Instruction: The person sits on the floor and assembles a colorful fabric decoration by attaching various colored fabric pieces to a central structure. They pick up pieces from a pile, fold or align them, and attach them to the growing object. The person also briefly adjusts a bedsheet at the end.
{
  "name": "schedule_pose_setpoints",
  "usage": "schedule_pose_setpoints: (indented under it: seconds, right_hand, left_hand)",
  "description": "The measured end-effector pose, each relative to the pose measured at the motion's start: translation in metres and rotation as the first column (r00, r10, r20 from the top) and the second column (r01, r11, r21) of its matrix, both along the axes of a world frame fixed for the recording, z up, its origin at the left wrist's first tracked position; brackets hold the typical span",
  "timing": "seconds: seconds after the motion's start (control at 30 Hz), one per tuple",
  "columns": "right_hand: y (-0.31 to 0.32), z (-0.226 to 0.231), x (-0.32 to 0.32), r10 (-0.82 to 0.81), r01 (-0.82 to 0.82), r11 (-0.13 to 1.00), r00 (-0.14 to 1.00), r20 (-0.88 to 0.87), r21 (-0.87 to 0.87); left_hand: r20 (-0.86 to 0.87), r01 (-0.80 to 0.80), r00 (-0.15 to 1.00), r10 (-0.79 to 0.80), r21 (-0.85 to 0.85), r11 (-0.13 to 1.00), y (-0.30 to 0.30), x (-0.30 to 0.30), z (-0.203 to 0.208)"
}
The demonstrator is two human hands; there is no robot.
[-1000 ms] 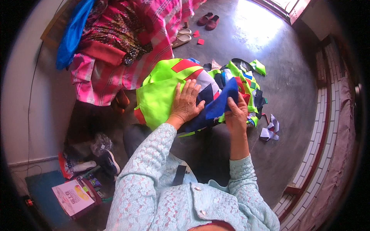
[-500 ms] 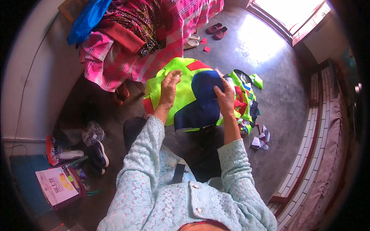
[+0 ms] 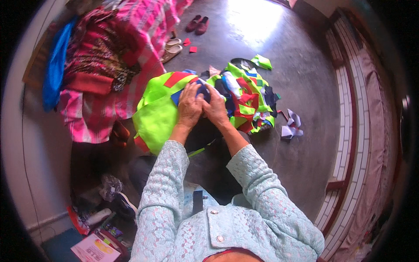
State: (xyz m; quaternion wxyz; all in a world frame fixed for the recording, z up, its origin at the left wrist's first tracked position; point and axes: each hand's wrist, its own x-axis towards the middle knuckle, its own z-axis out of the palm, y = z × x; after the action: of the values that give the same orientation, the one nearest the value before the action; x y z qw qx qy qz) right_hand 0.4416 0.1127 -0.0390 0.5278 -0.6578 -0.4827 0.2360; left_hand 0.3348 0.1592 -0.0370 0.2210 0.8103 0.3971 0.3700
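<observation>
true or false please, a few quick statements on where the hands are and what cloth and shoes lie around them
1. Both hands rest together on the neon green and navy cloth. True: left hand and right hand touch side by side.
2. The scrap pile lies to the person's left. False: it lies right of the hands.
3. A pair of dark red shoes sits on the floor far ahead. True.
4. The pink striped cloth covers the hands. False: it lies apart, to the left.
</observation>
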Motion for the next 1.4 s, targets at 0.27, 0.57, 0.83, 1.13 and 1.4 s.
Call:
schedule_pose_setpoints:
  seconds: [0.27,0.57,0.83,1.13,1.4]
  right_hand:
    - [-0.022,0.001,0.054,-0.016,0.017,1.0,0.962,-0.272,0.0]
    - [-0.07,-0.146,0.21,-0.298,0.23,0.9,0.945,-0.138,-0.37]
    - [-0.004,-0.218,0.205,-0.248,0.351,0.79,0.933,0.263,-0.503]
    - [0.024,-0.229,0.182,-0.279,0.38,0.781,0.923,0.266,-0.496]
    - [-0.007,-0.187,0.219,-0.346,0.364,0.931,0.84,-0.417,-0.039]
  left_hand:
    - [-0.414,-0.012,0.905,0.101,0.212,0.977,-0.007,0.012,-0.012]
    - [-0.564,-0.008,0.815,0.131,0.215,0.976,-0.014,0.026,0.005]
    - [-0.582,-0.004,0.806,0.112,0.183,0.983,-0.012,0.027,0.009]
    - [-0.578,-0.006,0.812,0.082,0.133,0.991,-0.012,0.029,0.016]
    - [-0.543,-0.029,0.833,0.11,0.155,0.987,-0.014,0.028,0.013]
